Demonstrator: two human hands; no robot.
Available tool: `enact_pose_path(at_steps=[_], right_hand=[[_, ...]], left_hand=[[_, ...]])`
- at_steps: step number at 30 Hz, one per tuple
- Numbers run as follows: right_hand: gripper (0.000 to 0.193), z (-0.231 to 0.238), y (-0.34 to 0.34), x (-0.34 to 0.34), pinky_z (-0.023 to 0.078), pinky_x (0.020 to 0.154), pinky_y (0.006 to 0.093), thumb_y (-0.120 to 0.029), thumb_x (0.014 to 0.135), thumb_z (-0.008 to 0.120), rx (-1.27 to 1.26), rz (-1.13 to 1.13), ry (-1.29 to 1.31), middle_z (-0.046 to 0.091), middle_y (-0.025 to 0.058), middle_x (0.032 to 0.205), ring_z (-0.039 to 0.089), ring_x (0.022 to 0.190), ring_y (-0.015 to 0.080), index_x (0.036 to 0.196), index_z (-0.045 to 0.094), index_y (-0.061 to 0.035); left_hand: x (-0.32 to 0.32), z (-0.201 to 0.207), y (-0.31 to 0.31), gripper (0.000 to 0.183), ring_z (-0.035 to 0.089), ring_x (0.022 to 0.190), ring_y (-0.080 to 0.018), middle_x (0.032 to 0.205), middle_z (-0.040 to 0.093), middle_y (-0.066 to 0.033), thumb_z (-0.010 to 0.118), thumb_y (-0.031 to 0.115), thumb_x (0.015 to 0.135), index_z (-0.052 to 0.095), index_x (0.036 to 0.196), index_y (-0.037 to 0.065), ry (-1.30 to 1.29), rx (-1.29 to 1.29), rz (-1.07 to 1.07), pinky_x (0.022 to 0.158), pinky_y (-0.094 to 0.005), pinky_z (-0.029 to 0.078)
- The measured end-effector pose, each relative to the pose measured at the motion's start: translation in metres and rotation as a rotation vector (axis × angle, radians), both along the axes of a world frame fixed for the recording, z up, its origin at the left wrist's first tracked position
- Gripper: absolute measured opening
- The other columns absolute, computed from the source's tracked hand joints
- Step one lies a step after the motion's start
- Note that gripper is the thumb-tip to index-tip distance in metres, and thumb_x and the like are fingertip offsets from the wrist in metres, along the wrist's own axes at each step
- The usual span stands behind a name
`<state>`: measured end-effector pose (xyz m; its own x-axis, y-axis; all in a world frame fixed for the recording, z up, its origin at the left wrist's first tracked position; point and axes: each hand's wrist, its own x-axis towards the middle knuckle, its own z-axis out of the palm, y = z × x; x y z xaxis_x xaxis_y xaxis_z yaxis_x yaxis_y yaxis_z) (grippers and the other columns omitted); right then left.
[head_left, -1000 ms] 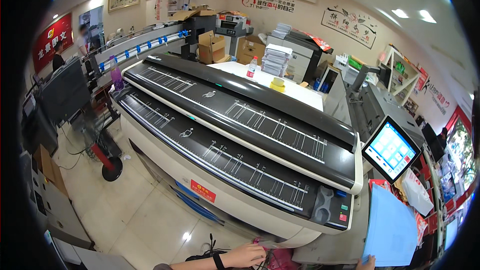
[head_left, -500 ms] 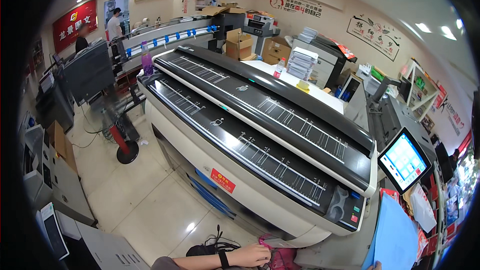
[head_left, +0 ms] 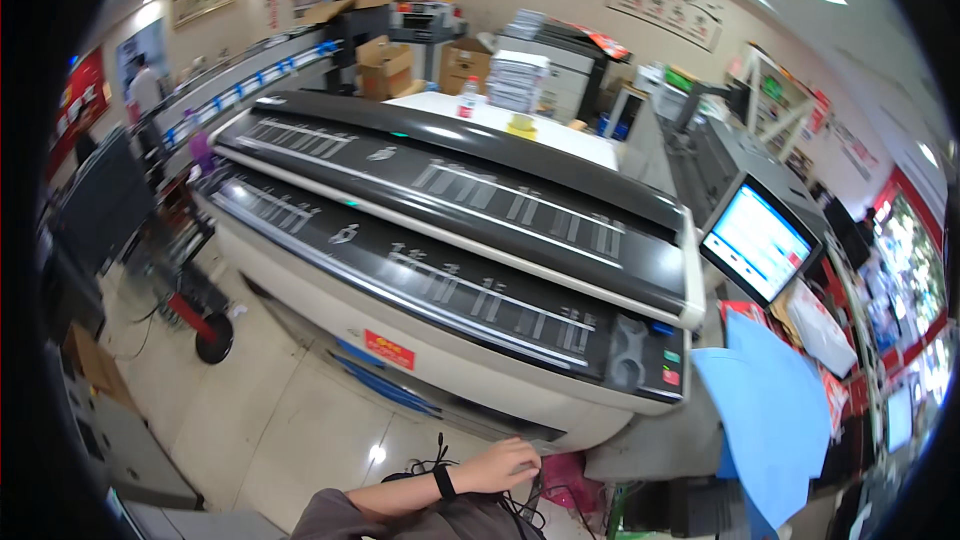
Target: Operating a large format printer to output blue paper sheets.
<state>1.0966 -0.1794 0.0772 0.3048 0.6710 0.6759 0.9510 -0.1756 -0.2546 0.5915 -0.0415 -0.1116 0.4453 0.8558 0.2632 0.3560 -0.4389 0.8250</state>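
My left hand point(head_left: 505, 465), with a black wristband point(head_left: 444, 483), is at the lower edge, just in front of the large-format scanner point(head_left: 480, 310). Its fingers curl downward with the tips hidden; what they hold, if anything, I cannot make out. Black cables point(head_left: 525, 512) hang right beside and below these fingers, and a crumpled pink bag point(head_left: 568, 485) lies just to their right. A large light-blue sheet point(head_left: 770, 410) stands bent at the lower right, over the grey surface. My right hand is out of view.
A lit touchscreen point(head_left: 758, 242) is mounted at the scanner's right end. Behind the scanner, a white table point(head_left: 575, 147) carries a paper stack point(head_left: 517, 80) and a bottle point(head_left: 468, 98). A black round stand base point(head_left: 214, 338) is on the tiled floor at left. Two people are far left.
The view has swung to the right, shifting the scanner leftward. The blue sheet has risen and bent over. The fingers of my right hand, seen before at its lower edge, have left the view.
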Motion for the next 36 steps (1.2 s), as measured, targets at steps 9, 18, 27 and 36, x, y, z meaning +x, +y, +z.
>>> enact_pose_path(at_steps=[9,18,27,36], right_hand=[[0.015,0.024,-0.136,-0.023,0.053,0.084,0.0386,-0.009,0.092,0.069,-0.192,-0.392,0.281,0.074,0.02,0.095,0.069,0.09,0.0288,0.097,0.07,0.0052],[0.012,0.021,-0.121,0.012,0.055,0.081,0.0342,-0.006,0.089,0.075,-0.169,-0.33,0.368,0.074,0.0169,0.093,0.07,0.088,0.0242,0.095,0.071,0.0039],[0.012,0.036,-0.002,0.068,0.057,0.079,0.0299,-0.003,0.085,0.08,-0.173,0.159,0.396,0.075,0.0137,0.091,0.07,0.085,0.0196,0.093,0.072,0.0026],[0.014,0.04,0.18,-0.043,0.056,0.091,0.0385,-0.005,0.091,0.075,-0.489,0.759,0.229,0.076,0.011,0.098,0.071,0.095,0.0278,0.105,0.075,-0.0051]], left_hand=[[0.128,0.02,0.061,0.075,0.053,0.129,-0.0331,0.143,0.047,-0.0208,0.082,0.022,0.086,0.042,0.148,0.004,-0.233,-0.073,-0.145,0.105,-0.0428,0.047],[0.203,0.029,0.027,0.034,0.061,0.116,-0.0195,0.125,0.068,-0.0124,0.078,0.012,0.091,0.068,0.121,-0.001,-0.421,-0.474,-0.95,0.099,-0.0347,0.049],[0.103,0.016,0.011,0.027,0.069,0.095,-0.014,0.106,0.077,-0.0063,0.082,0.011,0.087,0.074,0.11,0.0,-0.658,-0.588,-0.097,0.089,-0.0314,0.054],[-0.01,0.044,-0.102,0.034,0.074,0.082,-0.0171,0.094,0.078,-0.0111,0.084,0.024,0.086,0.075,0.111,0.003,-0.415,-0.12,0.666,0.077,-0.0288,0.056]])
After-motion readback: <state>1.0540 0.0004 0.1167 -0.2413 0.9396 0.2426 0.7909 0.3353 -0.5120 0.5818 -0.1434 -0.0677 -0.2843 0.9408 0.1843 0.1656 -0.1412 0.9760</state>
